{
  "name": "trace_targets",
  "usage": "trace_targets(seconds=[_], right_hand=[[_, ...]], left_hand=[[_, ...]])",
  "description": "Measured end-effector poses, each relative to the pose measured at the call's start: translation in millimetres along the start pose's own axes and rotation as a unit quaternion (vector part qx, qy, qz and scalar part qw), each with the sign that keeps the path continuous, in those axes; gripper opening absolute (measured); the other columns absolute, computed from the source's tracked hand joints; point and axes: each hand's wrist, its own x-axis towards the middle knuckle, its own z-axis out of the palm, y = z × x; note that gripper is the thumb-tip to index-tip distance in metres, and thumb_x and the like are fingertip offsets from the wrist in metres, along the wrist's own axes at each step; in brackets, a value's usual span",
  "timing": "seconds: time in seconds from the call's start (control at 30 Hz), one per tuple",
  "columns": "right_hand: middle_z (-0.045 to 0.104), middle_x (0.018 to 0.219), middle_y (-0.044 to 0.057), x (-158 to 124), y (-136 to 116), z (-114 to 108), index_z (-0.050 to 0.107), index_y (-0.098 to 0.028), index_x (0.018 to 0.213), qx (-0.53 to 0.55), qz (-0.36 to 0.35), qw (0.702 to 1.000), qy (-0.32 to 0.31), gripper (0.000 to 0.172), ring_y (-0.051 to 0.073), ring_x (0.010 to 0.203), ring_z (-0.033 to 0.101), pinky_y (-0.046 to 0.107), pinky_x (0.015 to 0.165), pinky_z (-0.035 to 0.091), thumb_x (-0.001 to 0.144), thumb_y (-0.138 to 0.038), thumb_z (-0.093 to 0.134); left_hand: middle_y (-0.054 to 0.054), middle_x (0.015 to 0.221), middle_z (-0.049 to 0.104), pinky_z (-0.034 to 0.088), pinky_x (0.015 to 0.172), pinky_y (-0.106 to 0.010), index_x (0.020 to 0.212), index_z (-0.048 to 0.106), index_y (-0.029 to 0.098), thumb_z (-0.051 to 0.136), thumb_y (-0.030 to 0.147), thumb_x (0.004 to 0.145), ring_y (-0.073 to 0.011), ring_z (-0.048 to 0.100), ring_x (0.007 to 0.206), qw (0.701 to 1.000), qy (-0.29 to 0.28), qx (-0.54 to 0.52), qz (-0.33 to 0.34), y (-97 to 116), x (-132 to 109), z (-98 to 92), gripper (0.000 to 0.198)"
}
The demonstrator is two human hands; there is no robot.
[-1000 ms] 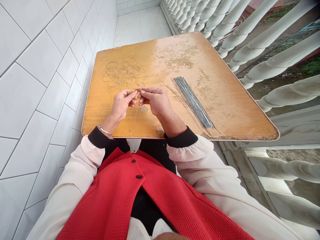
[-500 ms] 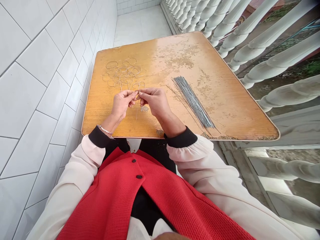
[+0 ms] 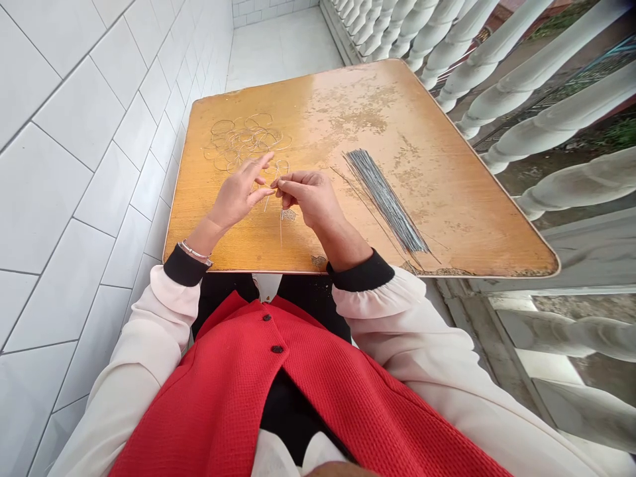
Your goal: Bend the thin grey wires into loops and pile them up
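Over the left half of the table, my right hand (image 3: 309, 195) pinches a thin wire (image 3: 281, 228), whose straight end hangs below the fingertips. My left hand (image 3: 239, 191) is beside it with fingers spread and nothing gripped, its thumb close to the right fingertips. Just beyond my hands lies a loose pile of wires bent into loops (image 3: 248, 138). To the right of my right hand rests a bundle of straight grey wires (image 3: 387, 199), with a few single wires lying along its left side.
The wooden table (image 3: 477, 218) has worn, peeling patches and a rounded right corner. A white tiled wall (image 3: 64, 199) runs close along the left. White balusters (image 3: 527, 86) line the right side.
My left hand has let go, opened its fingers and shifted slightly left. My right hand keeps its pinch on the wire in nearly the same spot.
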Motion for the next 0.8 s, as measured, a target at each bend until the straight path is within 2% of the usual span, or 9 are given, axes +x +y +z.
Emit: trace_targets(seconds=[0.07, 0.13, 0.33, 0.47, 0.6, 0.7, 0.8], right_hand=[[0.059, 0.055, -0.002, 0, 1, 0, 0.067, -0.014, 0.062, 0.000, -0.006, 1.000, -0.008, 0.021, 0.004, 0.043, 0.047, 0.018, 0.044, 0.038, 0.079, -0.003, 0.061], [0.059, 0.054, -0.002, 0, 2, 0, 0.067, -0.014, 0.062, 0.001, -0.012, 1.000, -0.010, 0.020, 0.004, 0.043, 0.047, 0.018, 0.044, 0.038, 0.080, -0.005, 0.063], [0.054, 0.050, -0.003, -2, 4, 0, 0.065, -0.015, 0.059, 0.001, -0.021, 1.000, -0.021, 0.025, 0.005, 0.043, 0.047, 0.018, 0.045, 0.036, 0.082, -0.005, 0.062], [0.055, 0.052, -0.003, -2, 6, -1, 0.065, -0.015, 0.059, 0.000, -0.029, 0.999, -0.028, 0.024, 0.005, 0.044, 0.047, 0.019, 0.045, 0.036, 0.082, -0.010, 0.066], [0.056, 0.054, -0.002, -2, 5, -1, 0.064, -0.016, 0.059, -0.001, -0.026, 0.999, -0.027, 0.025, 0.005, 0.045, 0.045, 0.020, 0.046, 0.036, 0.083, -0.012, 0.067], [0.054, 0.051, -0.002, -3, 3, -2, 0.064, -0.017, 0.059, -0.007, -0.025, 0.999, -0.031, 0.026, 0.006, 0.045, 0.044, 0.021, 0.046, 0.036, 0.085, -0.017, 0.070], [0.053, 0.050, -0.003, -4, 1, -3, 0.065, -0.016, 0.060, -0.005, -0.024, 0.999, -0.037, 0.027, 0.006, 0.045, 0.045, 0.021, 0.048, 0.038, 0.086, -0.020, 0.072]], left_hand=[[-0.007, 0.130, 0.067, 0.054, 0.098, -0.030, 0.142, 0.053, 0.022, 0.067, 0.022, 0.093, -0.0129, 0.067, 0.098, 0.999, -0.029, 0.032, 0.032, -3, 3, -1.2, 0.051], [-0.007, 0.124, 0.069, 0.054, 0.097, -0.032, 0.138, 0.057, 0.021, 0.063, 0.026, 0.096, -0.0149, 0.068, 0.099, 0.997, -0.035, 0.049, 0.055, -7, 4, -0.3, 0.043], [-0.007, 0.116, 0.073, 0.055, 0.092, -0.031, 0.128, 0.064, 0.023, 0.062, 0.034, 0.097, -0.0163, 0.069, 0.104, 0.996, 0.009, 0.017, 0.084, -19, 2, 8.3, 0.033], [-0.005, 0.107, 0.075, 0.055, 0.090, -0.031, 0.121, 0.069, 0.024, 0.069, 0.030, 0.092, -0.0159, 0.070, 0.098, 0.998, 0.027, -0.032, 0.047, -14, 2, 11.5, 0.030], [-0.004, 0.100, 0.076, 0.054, 0.087, -0.029, 0.107, 0.075, 0.025, 0.078, 0.023, 0.082, -0.0160, 0.071, 0.095, 0.993, 0.044, -0.099, -0.042, 2, 1, 7.8, 0.026], [-0.003, 0.098, 0.075, 0.054, 0.084, -0.028, 0.103, 0.077, 0.025, 0.083, 0.016, 0.073, -0.0159, 0.070, 0.092, 0.985, 0.045, -0.143, -0.090, 13, 2, 3.7, 0.032], [-0.003, 0.101, 0.075, 0.054, 0.082, -0.027, 0.107, 0.076, 0.025, 0.085, 0.013, 0.070, -0.0148, 0.070, 0.089, 0.980, 0.042, -0.164, -0.108, 17, 1, 2.1, 0.040]])
